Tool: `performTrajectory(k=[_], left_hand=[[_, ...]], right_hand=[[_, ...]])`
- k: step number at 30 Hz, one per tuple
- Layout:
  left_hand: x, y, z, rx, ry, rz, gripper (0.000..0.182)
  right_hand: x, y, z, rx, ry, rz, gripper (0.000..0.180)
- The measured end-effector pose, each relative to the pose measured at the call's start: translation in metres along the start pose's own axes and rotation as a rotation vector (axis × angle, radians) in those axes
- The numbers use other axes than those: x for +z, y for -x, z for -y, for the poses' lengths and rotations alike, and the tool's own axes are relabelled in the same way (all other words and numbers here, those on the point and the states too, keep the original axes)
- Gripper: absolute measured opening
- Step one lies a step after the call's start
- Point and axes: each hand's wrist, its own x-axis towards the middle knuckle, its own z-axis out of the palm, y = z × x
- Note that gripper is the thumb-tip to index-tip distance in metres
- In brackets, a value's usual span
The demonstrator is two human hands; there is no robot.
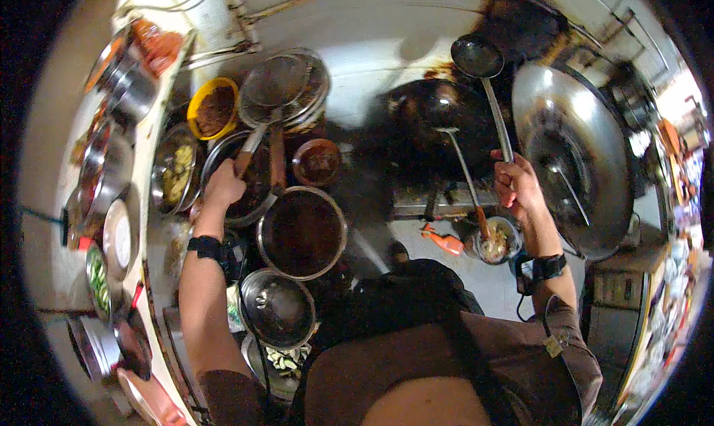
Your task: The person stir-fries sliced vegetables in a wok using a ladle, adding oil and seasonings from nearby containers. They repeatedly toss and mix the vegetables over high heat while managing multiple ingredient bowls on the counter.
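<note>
My left hand (pixel 225 183) grips the wooden handle of a metal strainer (pixel 252 144) over the pots on the left. The mesh bowl of a strainer (pixel 276 80) lies above a stack of round metal vessels; a second wooden handle (pixel 277 158) runs beside the held one. My right hand (pixel 520 185) holds the metal shaft of a ladle (pixel 477 56), its dark bowl raised near the back wall. Below the ladle is a blackened wok (pixel 440 105) on the stove. A long-handled metal tool (pixel 464 163) leans from the wok toward a container of food (pixel 495 247).
A large steel wok (pixel 602 124) stands at right with a utensil inside. Left of me are a yellow-rimmed bowl (pixel 194 105), a pot of dark liquid (pixel 301 233), a reddish-brown bowl (pixel 316 162) and metal bowls (pixel 277 309). A shelf (pixel 153 163) with several bowls borders the left.
</note>
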Motion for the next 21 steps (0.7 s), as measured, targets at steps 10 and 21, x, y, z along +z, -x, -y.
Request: performTrajectory(k=[10, 21], left_hand=[[-0.091, 0.084, 0.011, 0.173, 0.179, -0.260, 0.058], [-0.093, 0.098, 0.022, 0.189, 0.242, -0.284, 0.052]], right_hand=[[0.192, -0.117, 0.038, -0.060, 0.691, 0.496, 0.048], [0.286, -0.191, -0.005, 0.134, 0.859, 0.530, 0.016]])
